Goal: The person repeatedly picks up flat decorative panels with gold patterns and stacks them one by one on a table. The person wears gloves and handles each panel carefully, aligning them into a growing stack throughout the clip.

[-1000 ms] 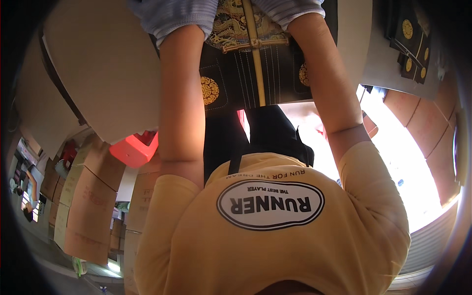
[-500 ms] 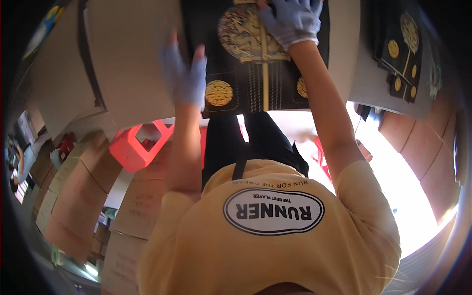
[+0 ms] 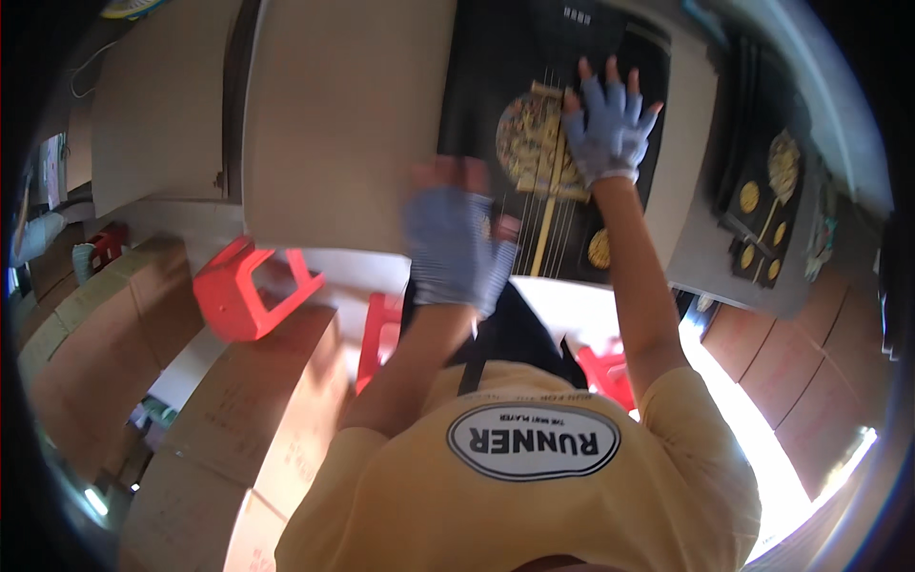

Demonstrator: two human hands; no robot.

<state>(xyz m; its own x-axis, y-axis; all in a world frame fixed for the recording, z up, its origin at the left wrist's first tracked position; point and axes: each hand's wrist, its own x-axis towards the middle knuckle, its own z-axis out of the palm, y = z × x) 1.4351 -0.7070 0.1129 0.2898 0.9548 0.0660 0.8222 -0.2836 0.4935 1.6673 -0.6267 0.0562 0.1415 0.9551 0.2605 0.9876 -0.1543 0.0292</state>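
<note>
Under the right hand (image 3: 612,129), fingers spread apart, the black-and-gold printed sheet (image 3: 538,143) looks light and bendy, best held by its edges; the left hand (image 3: 448,238) has fingers too blurry to tell.

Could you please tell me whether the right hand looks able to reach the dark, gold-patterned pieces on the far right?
Probably yes: the right hand is spread over the black panel, apparently holding nothing, and no obstacle shows between it and the gold-patterned pieces, though it must stretch rightward.
</note>
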